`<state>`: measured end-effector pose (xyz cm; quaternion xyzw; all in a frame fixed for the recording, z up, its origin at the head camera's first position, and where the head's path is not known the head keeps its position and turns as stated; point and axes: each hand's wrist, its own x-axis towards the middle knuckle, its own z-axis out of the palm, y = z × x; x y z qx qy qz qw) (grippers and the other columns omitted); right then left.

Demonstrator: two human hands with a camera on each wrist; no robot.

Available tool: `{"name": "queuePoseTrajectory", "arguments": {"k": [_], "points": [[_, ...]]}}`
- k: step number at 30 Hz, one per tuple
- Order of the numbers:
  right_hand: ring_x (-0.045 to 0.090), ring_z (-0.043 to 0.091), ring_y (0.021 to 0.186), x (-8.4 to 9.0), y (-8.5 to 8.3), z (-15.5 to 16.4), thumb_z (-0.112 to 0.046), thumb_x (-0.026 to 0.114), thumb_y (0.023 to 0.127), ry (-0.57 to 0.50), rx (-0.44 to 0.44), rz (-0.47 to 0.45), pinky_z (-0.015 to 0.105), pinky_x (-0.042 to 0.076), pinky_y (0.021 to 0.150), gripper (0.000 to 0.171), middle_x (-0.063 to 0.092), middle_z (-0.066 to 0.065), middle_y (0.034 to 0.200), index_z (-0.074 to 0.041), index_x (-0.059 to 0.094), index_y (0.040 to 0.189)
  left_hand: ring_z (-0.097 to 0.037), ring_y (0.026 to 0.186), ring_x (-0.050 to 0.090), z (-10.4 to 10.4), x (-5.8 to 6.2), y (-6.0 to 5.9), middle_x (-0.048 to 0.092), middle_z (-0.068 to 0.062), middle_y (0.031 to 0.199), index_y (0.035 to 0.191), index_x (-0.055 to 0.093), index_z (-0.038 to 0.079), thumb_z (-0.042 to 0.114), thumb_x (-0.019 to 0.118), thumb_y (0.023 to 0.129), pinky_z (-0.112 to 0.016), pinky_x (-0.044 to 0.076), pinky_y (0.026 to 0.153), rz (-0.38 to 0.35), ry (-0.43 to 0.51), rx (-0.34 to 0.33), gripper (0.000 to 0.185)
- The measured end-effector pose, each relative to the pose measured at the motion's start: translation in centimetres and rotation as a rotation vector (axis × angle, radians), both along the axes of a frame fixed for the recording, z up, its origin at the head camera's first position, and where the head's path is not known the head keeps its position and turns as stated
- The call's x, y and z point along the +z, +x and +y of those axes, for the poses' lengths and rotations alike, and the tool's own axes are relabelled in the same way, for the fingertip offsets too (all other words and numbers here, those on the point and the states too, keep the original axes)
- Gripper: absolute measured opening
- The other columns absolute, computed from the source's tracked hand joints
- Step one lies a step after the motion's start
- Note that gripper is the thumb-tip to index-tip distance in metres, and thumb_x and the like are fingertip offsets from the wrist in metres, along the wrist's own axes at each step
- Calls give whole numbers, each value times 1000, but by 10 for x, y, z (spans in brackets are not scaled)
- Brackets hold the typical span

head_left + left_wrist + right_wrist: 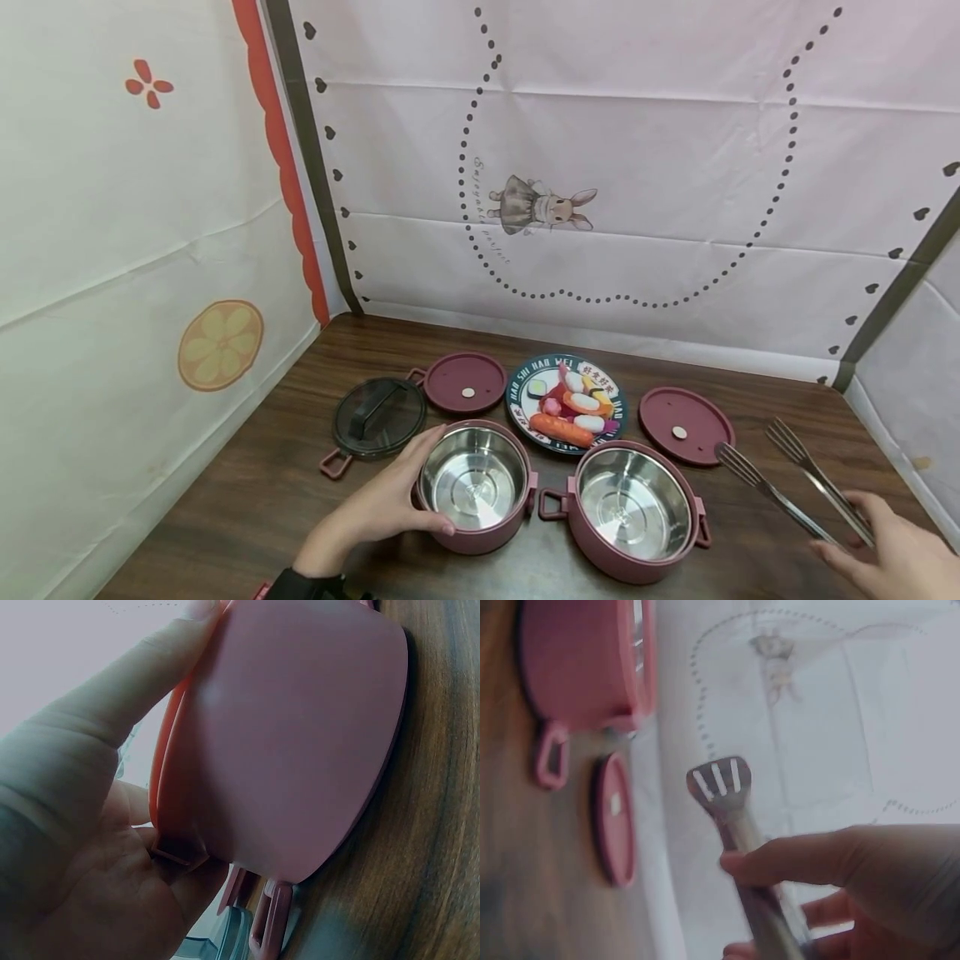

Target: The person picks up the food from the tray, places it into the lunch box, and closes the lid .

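Observation:
My left hand (390, 498) grips the left dark-red pot (480, 543), its thumb over the near rim and the fingers round the far left side. The pot's steel inside holds nothing. In the left wrist view, the pot's smooth wall (300, 735) fills the middle, above the wood. A pair of metal tongs (738, 465) with slotted ends is in my right hand (892, 550), at the right of the table. The tongs' two arms stand apart. In the right wrist view, one slotted end (721, 784) points up past the thumb.
A second red pot (633, 562) with side handles stands between the left pot and the tongs. Behind lie two red lids (480, 367) and a patterned plate (517, 408) of toy-like sushi and sausage. A dark see-through lid (405, 408) with a handle covers a pan on the left.

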<state>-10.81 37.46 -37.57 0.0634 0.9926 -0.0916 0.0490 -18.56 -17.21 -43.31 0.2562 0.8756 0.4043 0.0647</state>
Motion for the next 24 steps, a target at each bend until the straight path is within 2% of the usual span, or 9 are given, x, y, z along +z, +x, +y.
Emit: {"name": "queuePoseTrajectory", "arguments": {"k": [3, 6, 12, 17, 20, 24], "points": [[68, 23, 66, 15, -3, -16, -42, 74, 88, -27, 27, 116, 46, 52, 55, 81, 70, 8, 79, 16, 38, 130, -40, 147, 28, -1, 0, 0, 21, -19, 163, 161, 14, 14, 39, 89, 71, -64, 36, 110, 5, -1, -1, 120], [65, 18, 68, 25, -9, -32, -50, 72, 88, -49, 63, 175, 42, 48, 52, 80, 70, 3, 83, 7, 41, 136, -41, 147, 28, -1, 0, 0, 21, -19, 163, 161, 14, 15, 38, 89, 72, -65, 36, 109, 3, 5, -4, 119], [60, 16, 70, 40, -17, -68, -48, 75, 86, -87, 131, 256, 40, 45, 55, 75, 65, -4, 77, -3, 45, 138, -39, 147, 28, -1, -1, 0, 21, -18, 163, 161, 15, 12, 42, 89, 71, -64, 36, 110, 2, -2, -4, 120], [54, 14, 68, 46, -27, -91, -47, 78, 83, -77, 178, 284, 36, 41, 56, 71, 58, -4, 72, -4, 51, 134, -39, 147, 28, -1, -1, 0, 21, -18, 163, 160, 15, 11, 46, 88, 71, -63, 36, 110, 3, -10, 5, 121], [60, 17, 73, 48, -33, -102, -48, 78, 82, -79, 210, 286, 44, 49, 61, 73, 63, -3, 76, -3, 54, 134, -39, 147, 28, -1, -1, 0, 21, -18, 164, 161, 14, 13, 45, 88, 71, -63, 36, 110, 3, -5, 4, 120], [68, 37, 94, 53, -42, -113, -48, 78, 81, -60, 258, 302, 59, 52, 76, 73, 71, 15, 105, -3, 58, 133, -40, 147, 28, -1, -1, 0, 20, -18, 164, 161, 13, 16, 42, 89, 71, -63, 36, 110, -3, 2, 1, 120]]}}
